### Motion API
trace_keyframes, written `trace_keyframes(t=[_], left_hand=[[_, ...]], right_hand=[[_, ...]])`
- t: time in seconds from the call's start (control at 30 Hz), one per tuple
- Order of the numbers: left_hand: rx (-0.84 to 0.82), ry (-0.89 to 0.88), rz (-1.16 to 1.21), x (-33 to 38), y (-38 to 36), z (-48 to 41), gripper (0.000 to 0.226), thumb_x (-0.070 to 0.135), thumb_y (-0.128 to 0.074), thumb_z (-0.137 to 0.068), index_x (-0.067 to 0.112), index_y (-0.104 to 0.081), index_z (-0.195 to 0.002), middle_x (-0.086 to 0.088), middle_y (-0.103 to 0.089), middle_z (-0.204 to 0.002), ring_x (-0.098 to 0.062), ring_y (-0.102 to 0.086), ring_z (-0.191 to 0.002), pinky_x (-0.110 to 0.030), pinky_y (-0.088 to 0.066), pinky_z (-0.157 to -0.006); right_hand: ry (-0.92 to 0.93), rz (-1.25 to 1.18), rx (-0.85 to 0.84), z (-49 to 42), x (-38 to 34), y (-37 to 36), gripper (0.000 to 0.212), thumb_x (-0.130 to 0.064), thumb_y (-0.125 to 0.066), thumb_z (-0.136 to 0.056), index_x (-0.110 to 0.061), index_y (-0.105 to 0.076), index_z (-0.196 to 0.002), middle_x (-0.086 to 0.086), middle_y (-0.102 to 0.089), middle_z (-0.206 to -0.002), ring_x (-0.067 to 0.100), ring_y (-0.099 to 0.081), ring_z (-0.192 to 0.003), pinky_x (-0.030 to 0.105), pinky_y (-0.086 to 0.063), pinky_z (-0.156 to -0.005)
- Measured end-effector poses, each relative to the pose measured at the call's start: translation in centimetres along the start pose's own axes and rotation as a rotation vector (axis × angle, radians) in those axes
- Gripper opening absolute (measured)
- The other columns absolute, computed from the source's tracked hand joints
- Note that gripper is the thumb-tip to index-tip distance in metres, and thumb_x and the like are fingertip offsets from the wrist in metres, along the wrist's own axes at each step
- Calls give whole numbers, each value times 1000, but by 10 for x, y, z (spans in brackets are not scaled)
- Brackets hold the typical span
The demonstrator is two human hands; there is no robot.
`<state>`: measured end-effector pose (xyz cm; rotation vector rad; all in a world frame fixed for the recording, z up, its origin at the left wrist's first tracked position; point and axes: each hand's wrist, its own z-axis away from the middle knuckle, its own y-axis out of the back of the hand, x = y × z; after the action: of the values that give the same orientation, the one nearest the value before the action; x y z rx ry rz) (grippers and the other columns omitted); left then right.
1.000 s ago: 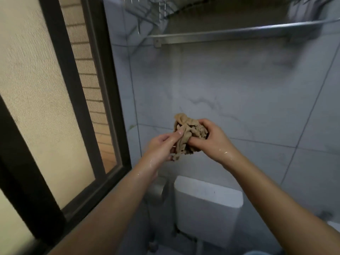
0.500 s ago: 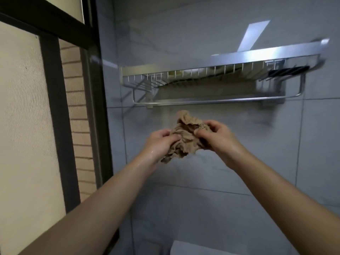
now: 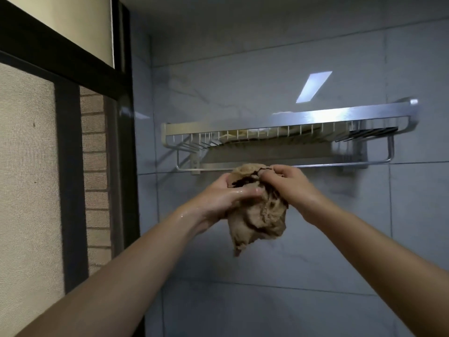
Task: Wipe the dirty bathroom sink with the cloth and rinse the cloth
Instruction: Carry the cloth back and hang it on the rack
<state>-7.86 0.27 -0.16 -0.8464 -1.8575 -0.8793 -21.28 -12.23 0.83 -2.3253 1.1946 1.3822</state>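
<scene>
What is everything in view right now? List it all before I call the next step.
wall rack: one, silver wire, on the tiled wall above the hands
towel bar: one, silver, under the rack
cloth: one, tan-brown, bunched, held up before the bar, lower end hanging free
pale item: one, yellowish-white, lying in the rack; cannot tell what
window frame: one, black, at left
mesh screen: one, beige, in the frame
brick wall: one, tan, seen between the frame bars
wall tiles: several, grey marbled, ahead
light patch: one, white, reflected above the rack
left hand: one, wet, grips the cloth's left side
right hand: one, pinches the cloth's top
</scene>
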Motion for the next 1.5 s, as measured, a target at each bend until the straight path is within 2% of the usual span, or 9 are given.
trace_keyframes(t=[0.13, 0.33, 0.43, 0.77, 0.9, 1.0, 1.17, 1.33, 1.5], left_hand=[[180, -69, -59, 5, 1, -2, 24, 35, -76, -89, 26, -75, -111, 5, -79, -105, -14, -74, -100, -37, -60, -90], [222, -66, 95, 12, 29, 0, 21, 18, -53, -104, 5, -69, -104, -15, -72, -78, -25, -63, -60, -33, -50, -58], [216, -17, 187, 17, 43, -1, 25, 10, -45, -104, 7, -70, -105, -19, -74, -99, -28, -72, -85, -40, -58, -77], [142, 228, 205, 24, 57, 11, 29, 19, -44, -99, 5, -69, -93, -15, -70, -86, -29, -68, -82, -41, -54, -85], [126, 142, 10, 26, 43, 8, 30, 22, -48, -100, 12, -69, -82, -7, -69, -73, -20, -67, -63, -33, -54, -64], [48, 86, -177, 30, 25, 4, 19, 13, -56, -97, 8, -74, -94, -10, -73, -81, -19, -69, -67, -30, -56, -60], [-125, 110, -290, 34, 25, 2, 21, 7, -69, -88, 7, -75, -108, -23, -72, -118, -34, -70, -110, -51, -52, -105], [-212, 80, -404, 32, 47, 8, 24, -2, -69, -90, 9, -69, -111, -11, -74, -110, -15, -72, -94, -22, -58, -73], [-219, 89, -706, 20, 55, 9, 15, 16, -71, -94, 8, -72, -106, -13, -76, -105, -24, -73, -94, -37, -62, -87]], right_hand=[[28, 102, -17, -2, -10, 12, 30, -44, -66, -92, -16, -77, -90, 4, -77, -83, 14, -73, -77, 31, -57, -70], [37, 200, -31, -8, -13, 44, 32, -50, -66, -88, -19, -75, -86, -3, -74, -75, 12, -71, -71, 25, -53, -61], [50, 243, -73, -9, -12, 56, 31, -44, -66, -90, -14, -73, -92, -3, -67, -74, 11, -64, -68, 23, -48, -60], [8, 266, -149, -3, 0, 57, 32, -34, -49, -103, -10, -70, -104, 12, -56, -77, 16, -49, -63, 26, -35, -53], [70, 278, -253, 12, -2, 46, 22, -13, -63, -95, -22, -67, -115, 7, -69, -96, 16, -61, -77, 19, -49, -59], [127, 388, -301, 23, -1, 14, 50, -39, -80, -81, -28, -59, -126, -7, -66, -115, 7, -64, -103, 15, -53, -79], [218, 397, -69, 15, 9, -11, 24, -39, -75, -81, -24, -68, -99, -2, -72, -89, 15, -69, -79, 41, -61, -68], [167, 335, -57, 10, -2, 9, 19, -18, -58, -99, -11, -74, -91, 4, -73, -77, 12, -67, -66, 27, -53, -54], [142, 527, -93, 6, -5, 20, 23, -26, -55, -101, -21, -72, -86, -5, -70, -77, 10, -67, -73, 30, -56, -63]])
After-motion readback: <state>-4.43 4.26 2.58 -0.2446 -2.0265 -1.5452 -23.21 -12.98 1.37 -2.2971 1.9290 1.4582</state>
